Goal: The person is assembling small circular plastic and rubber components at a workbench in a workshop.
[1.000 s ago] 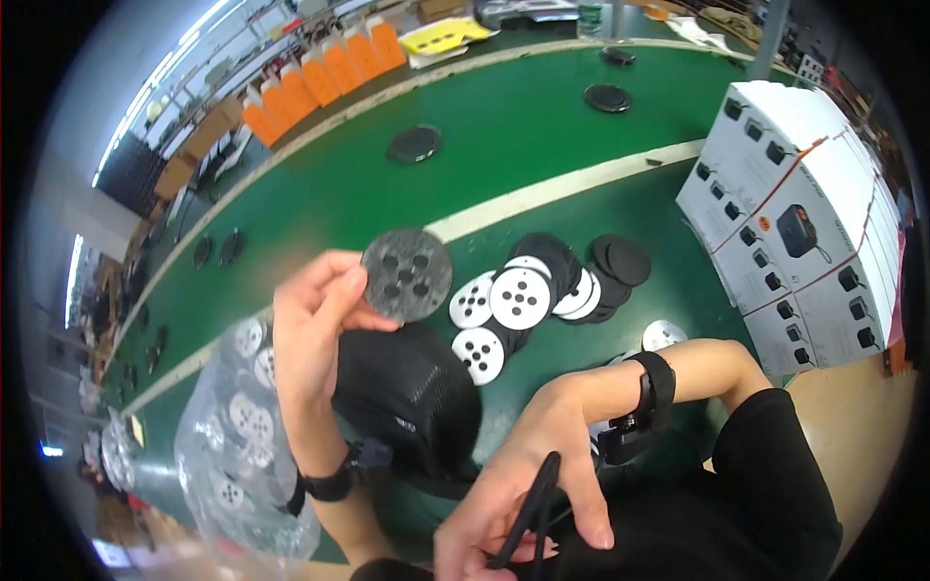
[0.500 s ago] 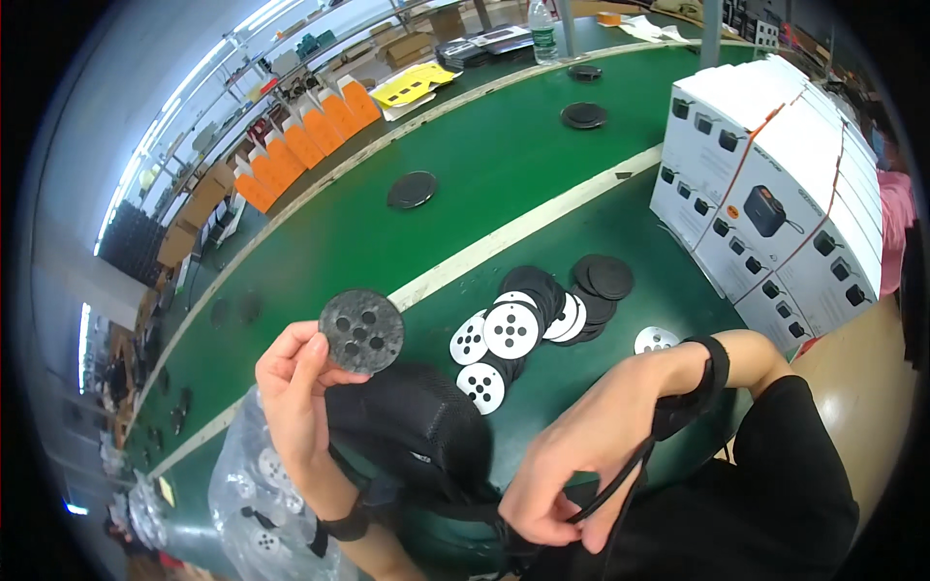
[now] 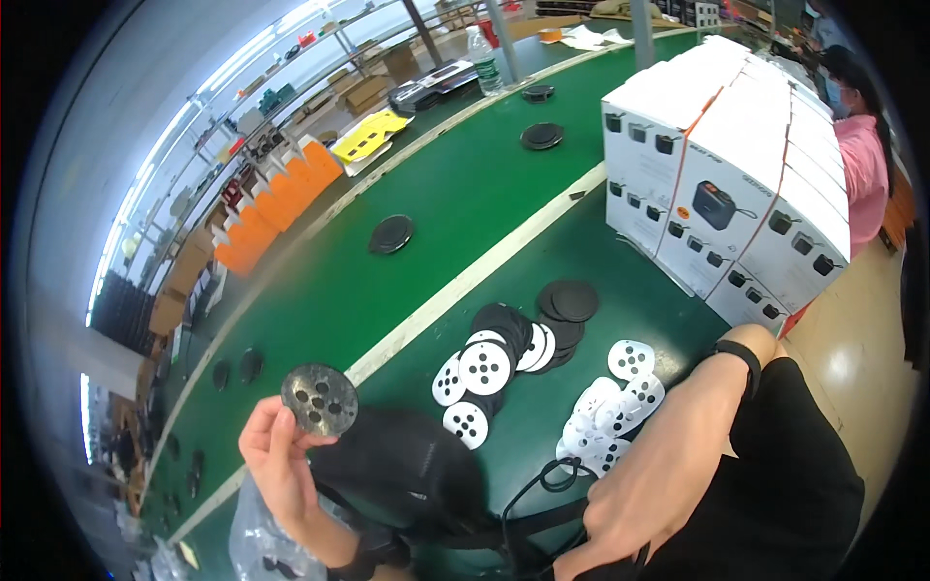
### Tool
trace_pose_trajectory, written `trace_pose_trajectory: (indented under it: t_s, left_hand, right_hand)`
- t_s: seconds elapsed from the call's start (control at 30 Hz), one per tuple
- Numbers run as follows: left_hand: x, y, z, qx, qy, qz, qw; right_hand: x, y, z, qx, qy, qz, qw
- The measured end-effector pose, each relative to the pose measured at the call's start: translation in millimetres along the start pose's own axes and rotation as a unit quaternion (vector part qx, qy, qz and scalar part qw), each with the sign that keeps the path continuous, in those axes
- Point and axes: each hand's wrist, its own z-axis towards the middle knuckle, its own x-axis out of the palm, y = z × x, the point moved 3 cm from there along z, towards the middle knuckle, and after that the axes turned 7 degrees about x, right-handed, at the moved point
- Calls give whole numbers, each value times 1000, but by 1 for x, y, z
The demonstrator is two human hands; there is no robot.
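Note:
Between thumb and fingers, my left hand holds up a dark, scuffed round disc with several holes. My right hand is low at the right, fingers curled and partly hidden. A black cord loops up beside it and runs under it. Below the disc, between my hands, lies a rounded black mesh-covered object. Past it are overlapping white perforated discs and plain black discs. Several white multi-hole pieces sit just beyond my right hand.
White printed boxes are stacked at the right, near a person in pink. Black round parts lie on the green belt. Orange cartons, a yellow sheet and a bottle line its far side. A clear plastic bag lies lower left.
The view has shifted. My left hand still holds the disc, now tilted and lower left. My right hand has turned, fingers lower, and more white pieces show beside it.

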Motion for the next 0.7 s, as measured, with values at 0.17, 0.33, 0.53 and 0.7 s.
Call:
trace_pose_trajectory:
  t_s: [0.17,0.33,0.53,0.7]
  left_hand:
    - [3,6,3,2,15,0,1000]
    - [2,9,3,-7,-2,-9,1000]
    - [2,8,2,2,7,-3,1000]
    - [2,7,2,3,0,-11,1000]
  right_hand:
    - [17,-3,31,-14,45,417,908]
    - [30,13,81,-115,-116,408,898]
    - [26,7,76,-250,-391,-195,864]
    - [30,-9,49,-343,-437,-473,684]
